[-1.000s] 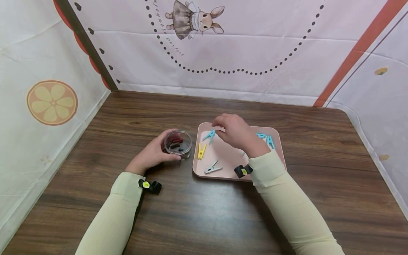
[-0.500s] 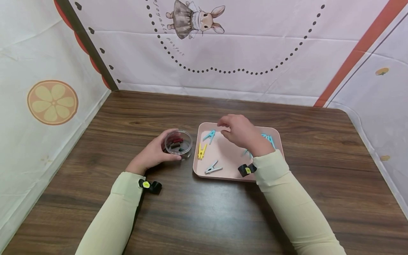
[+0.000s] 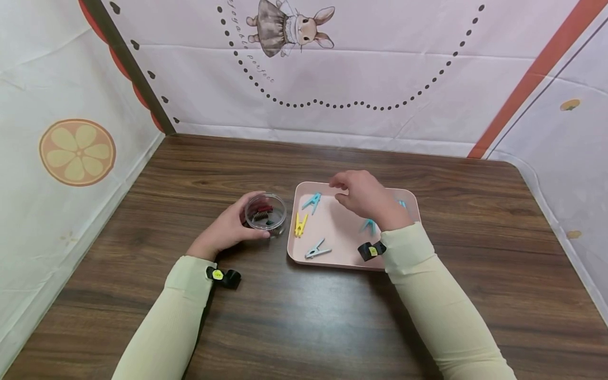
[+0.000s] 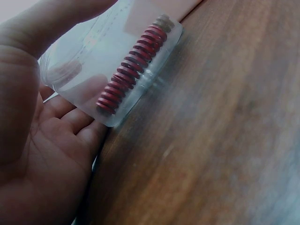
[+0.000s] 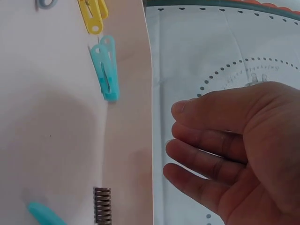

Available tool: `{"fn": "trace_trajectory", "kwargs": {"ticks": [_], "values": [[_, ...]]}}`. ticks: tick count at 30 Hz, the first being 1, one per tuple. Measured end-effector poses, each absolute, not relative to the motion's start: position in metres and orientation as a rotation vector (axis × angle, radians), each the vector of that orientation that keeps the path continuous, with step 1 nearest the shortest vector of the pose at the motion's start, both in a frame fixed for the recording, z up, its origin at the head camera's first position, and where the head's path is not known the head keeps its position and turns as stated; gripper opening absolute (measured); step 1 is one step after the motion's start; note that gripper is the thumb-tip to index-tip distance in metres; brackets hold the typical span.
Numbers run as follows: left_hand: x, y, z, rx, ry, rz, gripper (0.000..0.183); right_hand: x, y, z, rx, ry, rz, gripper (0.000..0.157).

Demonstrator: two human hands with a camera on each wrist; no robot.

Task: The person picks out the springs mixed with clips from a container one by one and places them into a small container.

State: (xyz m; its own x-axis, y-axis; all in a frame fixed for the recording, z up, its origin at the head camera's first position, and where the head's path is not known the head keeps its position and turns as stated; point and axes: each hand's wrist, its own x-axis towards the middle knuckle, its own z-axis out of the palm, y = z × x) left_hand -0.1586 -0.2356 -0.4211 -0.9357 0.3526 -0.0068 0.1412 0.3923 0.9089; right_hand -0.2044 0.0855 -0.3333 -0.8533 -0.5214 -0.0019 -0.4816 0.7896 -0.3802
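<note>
In the head view my left hand (image 3: pixel 231 228) holds a round clear plastic cup (image 3: pixel 280 228), thumb on the near side and fingers behind. Inside the cup lie coil springs, among them a red spring (image 4: pixel 129 70) and a brown spring (image 3: pixel 260 216). My right hand (image 3: pixel 368 199) hovers above the far part of a pink tray (image 3: pixel 292 252). Its fingers are relaxed and bent, with nothing between them in the right wrist view. In that view a dark spring (image 5: pixel 102 206) lies in the tray near the hand; the head view hides it.
Clothespins lie spread in the tray: a blue clothespin (image 3: pixel 312 201), a yellow clothespin (image 3: pixel 300 225), a pale grey-blue clothespin (image 3: pixel 316 249) and another blue clothespin (image 3: pixel 369 226). More blue ones at the right are partly covered by my arm. A patterned cloth (image 3: pixel 380 79) stands behind the wooden table (image 3: pixel 304 327).
My right hand has moved to the right over the tray, baring a blue clothespin near its middle and covering more of those at the right. The left hand and cup stay put.
</note>
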Motion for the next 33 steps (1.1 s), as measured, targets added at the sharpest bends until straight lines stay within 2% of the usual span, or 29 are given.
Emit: {"fn": "trace_trajectory", "kwargs": {"ticks": [33], "values": [[-0.155,-0.233,-0.415,0.418,2.477,1.518,0.09,-0.215,0.1,-0.342,-0.634,2.821,-0.482,0.034]]}}
